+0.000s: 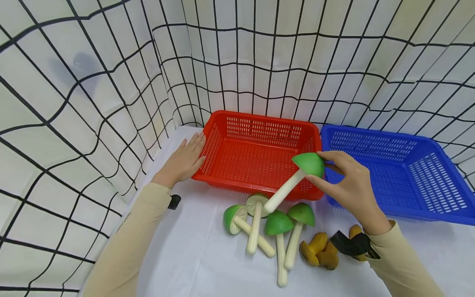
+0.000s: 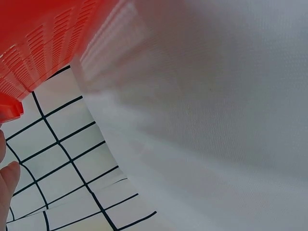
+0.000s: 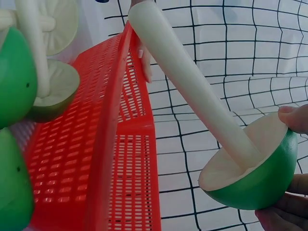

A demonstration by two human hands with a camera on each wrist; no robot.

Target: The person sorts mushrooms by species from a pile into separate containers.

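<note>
My right hand [image 1: 348, 184] pinches a green-capped toy mushroom [image 1: 309, 164] by the edge of its cap, the pale stem slanting down to the left. It overlaps the front right of the red basket [image 1: 237, 184] in the head view. In the right wrist view, thumb and fingers grip the rim of the mushroom's cap [image 3: 262, 192]. My left hand [image 1: 185, 159] rests with straight fingers at the left rim of the red basket. Several other toy mushrooms [image 1: 279, 223] with pale stems lie on the white cloth in front of the basket, some overlapping.
A blue basket [image 1: 441, 214] stands right beside the red one. Brown mushroom-like pieces [image 1: 328, 255] lie near my right wrist, partly hidden behind its black strap. Black wire mesh [image 1: 274, 68] before white sheeting rises along the back and left.
</note>
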